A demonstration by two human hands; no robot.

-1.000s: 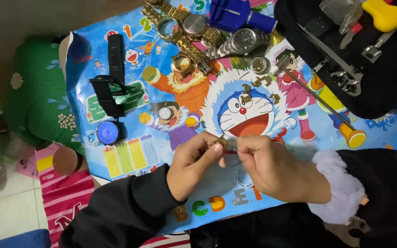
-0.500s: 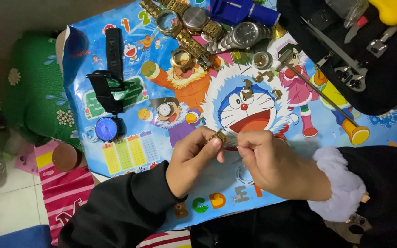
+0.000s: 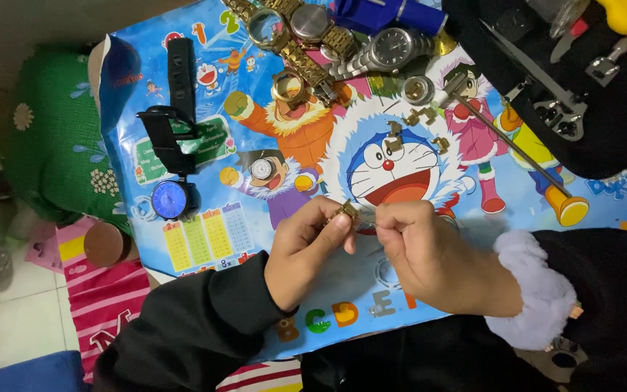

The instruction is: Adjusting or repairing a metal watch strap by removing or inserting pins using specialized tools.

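Left hand point(image 3: 306, 250) pinching gold link point(image 3: 344, 212), cartoon mat point(image 3: 255, 218), tiled floor point(image 3: 23, 312)

A bright cartoon mat point(image 3: 205, 239) covers the middle of the view. At eleven o'clock on it lies a black strap point(image 3: 181, 69), with a blue-faced watch point(image 3: 170, 199) below it toward nine. At twelve o'clock sit gold watches point(image 3: 284, 29) and a silver watch point(image 3: 393, 47), touching. A long screwdriver with a yellow handle point(image 3: 517, 149) slants toward three o'clock, beneath a black tool case point(image 3: 618, 138). A green cushion point(image 3: 52, 138) lies at nine o'clock.
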